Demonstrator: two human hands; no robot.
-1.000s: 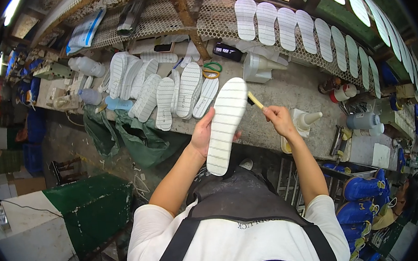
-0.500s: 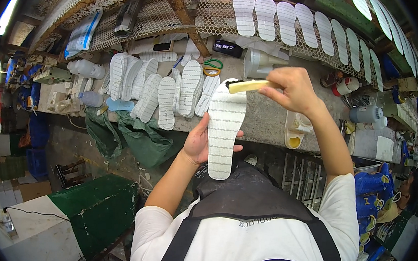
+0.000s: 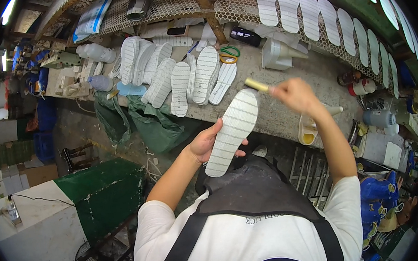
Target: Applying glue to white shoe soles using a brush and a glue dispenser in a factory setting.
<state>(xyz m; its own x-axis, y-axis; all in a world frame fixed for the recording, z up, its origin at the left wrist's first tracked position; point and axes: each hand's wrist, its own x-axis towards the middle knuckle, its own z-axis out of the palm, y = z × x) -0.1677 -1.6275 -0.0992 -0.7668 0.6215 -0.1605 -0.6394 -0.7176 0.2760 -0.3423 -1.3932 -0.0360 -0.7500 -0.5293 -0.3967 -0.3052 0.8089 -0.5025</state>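
My left hand point(image 3: 209, 141) grips a white insole point(image 3: 234, 131) with wavy grey lines by its edges, the thumb on one side and fingertips showing at the other. The insole tilts with its wide end up and to the right. My right hand point(image 3: 294, 94) is closed on a pale yellow-handled brush point(image 3: 256, 84), held close by the insole's wide end. Its bristles cannot be made out now. Below the right hand, a white container with yellowish contents point(image 3: 308, 138) sits near the bench edge.
Several stacked insoles point(image 3: 181, 88) lie on the bench point(image 3: 261, 107), near green-and-orange scissors point(image 3: 230, 55) and a clear plastic container point(image 3: 278, 54). More insoles point(image 3: 310, 17) line the mesh shelf above. A green cloth point(image 3: 156, 127) hangs over the front edge. Bottles point(image 3: 379, 117) stand at the right.
The insole has tilted to the right in my left hand. My right hand has turned the brush, whose dark bristles touched the insole's wide end before. The whole view has shifted.
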